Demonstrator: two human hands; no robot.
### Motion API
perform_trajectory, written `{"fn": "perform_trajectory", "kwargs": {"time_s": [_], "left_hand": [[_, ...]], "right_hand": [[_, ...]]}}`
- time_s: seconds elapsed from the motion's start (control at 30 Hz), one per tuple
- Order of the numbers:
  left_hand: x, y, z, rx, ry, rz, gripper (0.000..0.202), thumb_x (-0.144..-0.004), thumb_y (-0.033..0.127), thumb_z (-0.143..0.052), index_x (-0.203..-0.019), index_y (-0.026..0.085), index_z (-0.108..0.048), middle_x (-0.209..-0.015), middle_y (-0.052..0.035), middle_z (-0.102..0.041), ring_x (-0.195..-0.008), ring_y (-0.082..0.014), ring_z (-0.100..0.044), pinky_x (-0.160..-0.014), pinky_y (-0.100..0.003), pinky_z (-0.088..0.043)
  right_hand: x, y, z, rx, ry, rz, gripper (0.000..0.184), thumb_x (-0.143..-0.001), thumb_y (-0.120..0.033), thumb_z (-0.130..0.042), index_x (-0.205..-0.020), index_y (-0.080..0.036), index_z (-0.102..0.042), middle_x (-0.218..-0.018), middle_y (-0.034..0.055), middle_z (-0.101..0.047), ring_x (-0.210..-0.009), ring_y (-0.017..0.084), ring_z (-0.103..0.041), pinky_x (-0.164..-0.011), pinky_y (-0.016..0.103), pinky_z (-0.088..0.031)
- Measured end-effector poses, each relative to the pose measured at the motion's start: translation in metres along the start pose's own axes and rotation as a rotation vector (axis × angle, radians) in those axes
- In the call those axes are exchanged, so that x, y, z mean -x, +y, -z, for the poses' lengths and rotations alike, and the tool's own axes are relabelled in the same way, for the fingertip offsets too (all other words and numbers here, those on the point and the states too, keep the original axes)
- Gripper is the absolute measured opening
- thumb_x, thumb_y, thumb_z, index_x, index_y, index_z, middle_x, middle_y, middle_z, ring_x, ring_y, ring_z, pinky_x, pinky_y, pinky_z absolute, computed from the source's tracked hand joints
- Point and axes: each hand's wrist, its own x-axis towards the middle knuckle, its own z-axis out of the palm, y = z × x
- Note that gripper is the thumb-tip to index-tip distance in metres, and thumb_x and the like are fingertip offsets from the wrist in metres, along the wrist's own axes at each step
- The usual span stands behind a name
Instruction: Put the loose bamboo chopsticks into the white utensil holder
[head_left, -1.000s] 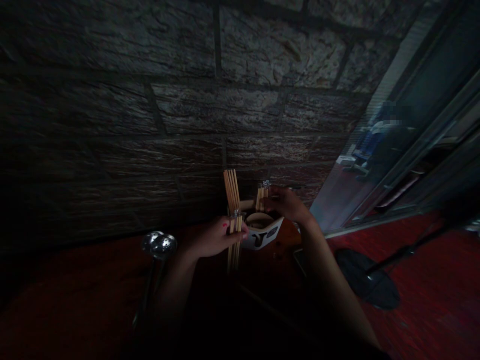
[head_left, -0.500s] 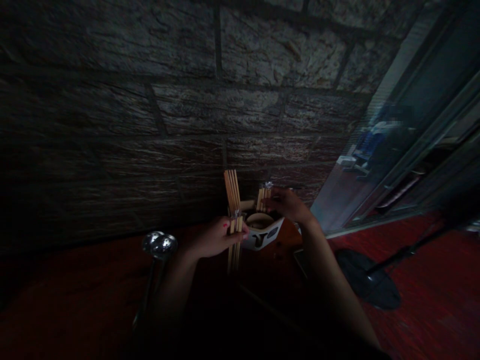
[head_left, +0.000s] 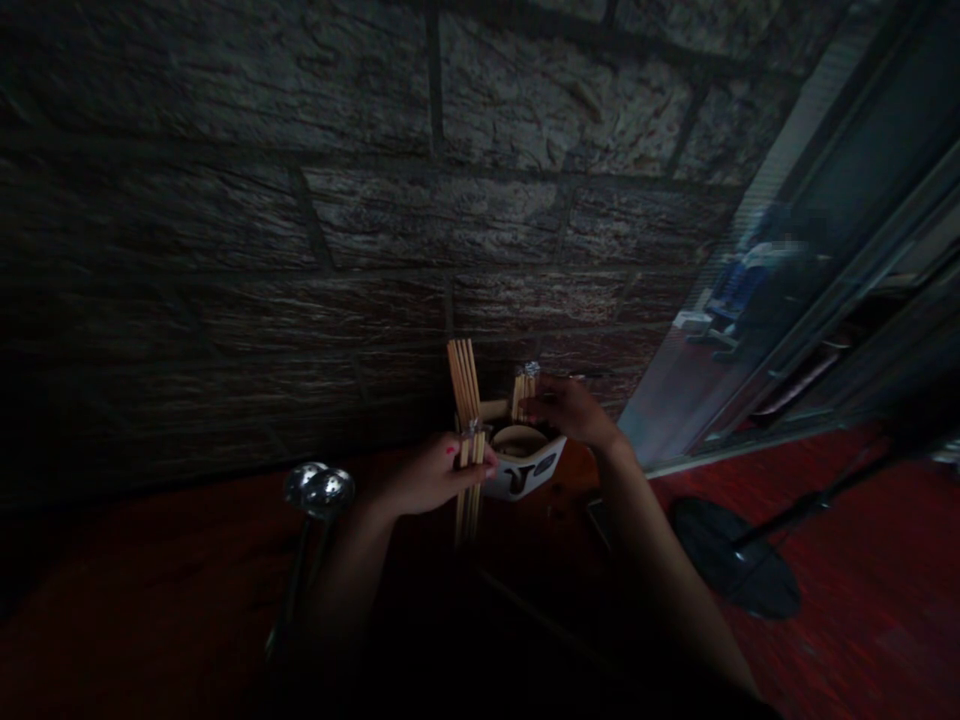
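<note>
My left hand (head_left: pixel 431 475) is closed around a bundle of wooden chopsticks (head_left: pixel 471 455) with shiny silvery ends, held upright beside a white box (head_left: pixel 536 477). A taller bundle of plain-ended sticks (head_left: pixel 463 380) rises just behind; whether it stands in the box or is gripped too, I cannot tell. Over the right side of the box, my right hand (head_left: pixel 570 408) pinches another bundle of silvery-ended chopsticks (head_left: pixel 520 397), its lower ends hidden. A round cup-like holder (head_left: pixel 519 440) sits inside the box. Dim light hides the details of my fingers.
Two shiny metal ladles (head_left: pixel 328 492) stand to the left, the nearer one perforated. A phone-like flat object (head_left: pixel 600 522) lies by my right forearm. A stone-block wall (head_left: pixel 375 220) rises close behind. Rightward are a glass door (head_left: pixel 720 330) and a black round stand base (head_left: pixel 735 560) on red floor.
My right hand has shifted slightly left with its chopsticks. My left hand and its bundle look unmoved.
</note>
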Motion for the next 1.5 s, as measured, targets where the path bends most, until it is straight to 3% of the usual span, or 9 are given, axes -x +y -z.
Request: {"fn": "perform_trajectory", "kwargs": {"time_s": [0.27, 0.53, 0.9, 1.5], "left_hand": [[0.0, 0.004, 0.001, -0.001, 0.004, 0.016, 0.013, -0.085, 0.026, -0.058, -0.091, 0.017, -0.065, -0.087, -0.0028, -0.068, -0.084, -0.0172, -0.062, -0.078, -0.031, -0.049], [0.0, 0.002, 0.001, -0.028, -0.006, 0.012, 0.015, -0.086, 0.027, -0.057, -0.092, 0.016, -0.066, -0.086, -0.0031, -0.068, -0.082, -0.017, -0.062, -0.078, -0.03, -0.049], [0.0, 0.005, 0.0, -0.01, -0.006, 0.028, 0.014, -0.085, 0.027, -0.058, -0.09, 0.016, -0.065, -0.085, -0.0025, -0.067, -0.082, -0.0175, -0.062, -0.076, -0.03, -0.048], [0.0, 0.0, 0.0, -0.013, -0.011, 0.015, 0.014, -0.086, 0.028, -0.057, -0.091, 0.018, -0.065, -0.087, -0.0028, -0.068, -0.083, -0.0171, -0.062, -0.079, -0.031, -0.049]], "right_hand": [[0.002, -0.005, 0.004, -0.008, -0.023, -0.043, 0.02, -0.078, -0.035, -0.062, -0.083, -0.016, -0.064, -0.07, 0.0015, -0.067, -0.063, 0.014, -0.061, -0.059, 0.023, -0.046], [0.004, -0.007, 0.005, -0.09, -0.025, -0.046, 0.025, -0.077, -0.036, -0.065, -0.091, -0.015, -0.067, -0.082, 0.0046, -0.07, -0.066, 0.013, -0.063, -0.063, 0.024, -0.05], [0.01, -0.02, 0.012, 0.199, 0.044, -0.128, 0.016, -0.081, -0.029, -0.057, -0.071, -0.017, -0.062, -0.068, 0.0037, -0.069, -0.055, 0.015, -0.064, -0.05, 0.022, -0.047], [0.012, -0.033, 0.016, 0.409, 0.141, -0.116, 0.01, -0.08, -0.023, -0.058, -0.074, -0.016, -0.063, -0.068, 0.0062, -0.071, -0.059, 0.015, -0.063, -0.05, 0.021, -0.037]]}}
